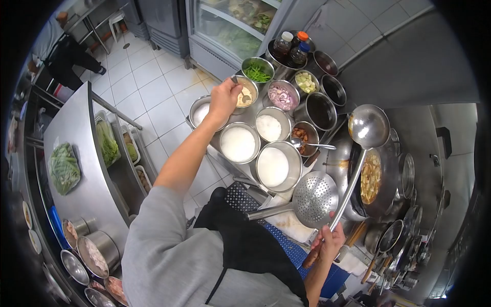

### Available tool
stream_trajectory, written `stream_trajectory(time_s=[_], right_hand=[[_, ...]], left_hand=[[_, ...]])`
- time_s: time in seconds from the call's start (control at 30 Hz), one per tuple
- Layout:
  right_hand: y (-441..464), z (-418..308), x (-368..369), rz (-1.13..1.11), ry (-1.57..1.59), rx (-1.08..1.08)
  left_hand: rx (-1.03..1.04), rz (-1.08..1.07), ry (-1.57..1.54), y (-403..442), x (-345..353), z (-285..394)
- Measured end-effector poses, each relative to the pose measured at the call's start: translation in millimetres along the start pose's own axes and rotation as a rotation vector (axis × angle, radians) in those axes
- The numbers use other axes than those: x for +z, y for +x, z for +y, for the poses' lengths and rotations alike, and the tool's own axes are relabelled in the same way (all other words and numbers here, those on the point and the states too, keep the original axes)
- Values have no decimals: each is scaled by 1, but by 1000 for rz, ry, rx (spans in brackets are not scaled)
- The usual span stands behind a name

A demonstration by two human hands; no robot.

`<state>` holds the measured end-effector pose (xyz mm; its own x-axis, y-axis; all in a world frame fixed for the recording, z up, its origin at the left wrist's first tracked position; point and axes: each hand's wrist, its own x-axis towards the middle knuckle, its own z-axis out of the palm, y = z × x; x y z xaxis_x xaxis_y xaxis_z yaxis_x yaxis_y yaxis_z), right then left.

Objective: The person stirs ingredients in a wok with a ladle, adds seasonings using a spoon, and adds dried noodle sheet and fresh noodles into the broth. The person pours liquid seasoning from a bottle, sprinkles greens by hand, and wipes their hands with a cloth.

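My left hand (224, 100) is closed around a spoon (246, 97), whose bowl dips into a steel pot of pale chopped seasoning (240, 94). My right hand (329, 241) grips the long handle of a steel ladle (369, 128). The ladle's bowl is raised, upper right of the hand, near a wok (394, 192) that holds browned pieces of food (370, 179). Between my body and the wok lies a perforated skimmer (315, 198). Around my left hand stand pots of white granules (239, 142), chopped greens (257, 71) and sliced shallots (281, 96).
Several capped bottles (299, 53) stand in a pot behind the seasonings. Another spoon (317, 146) rests in a pot of reddish-brown pieces. On the left, a steel counter (76, 133) bears a wrapped cabbage (64, 168). A person (61, 48) stands at far left, near a glass-door fridge (232, 30).
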<state>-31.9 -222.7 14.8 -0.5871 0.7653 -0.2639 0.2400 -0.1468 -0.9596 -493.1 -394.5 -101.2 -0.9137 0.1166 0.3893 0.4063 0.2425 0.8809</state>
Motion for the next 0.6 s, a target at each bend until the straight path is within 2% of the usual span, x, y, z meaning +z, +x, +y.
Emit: stream_trajectory(time_s=[0.2, 0.3, 0.4, 0.6], right_hand=[[4, -26, 10, -48, -52, 49], [7, -35, 12, -63, -47, 62], [9, -37, 9, -72, -58, 61], [8, -44, 4, -88, -48, 74]], left_hand=[[-153, 17, -13, 16, -3, -25], [-137, 59, -107, 11, -9, -20], [-96, -2, -127, 8, -5, -26], [-182, -10, -227, 12, -2, -35]])
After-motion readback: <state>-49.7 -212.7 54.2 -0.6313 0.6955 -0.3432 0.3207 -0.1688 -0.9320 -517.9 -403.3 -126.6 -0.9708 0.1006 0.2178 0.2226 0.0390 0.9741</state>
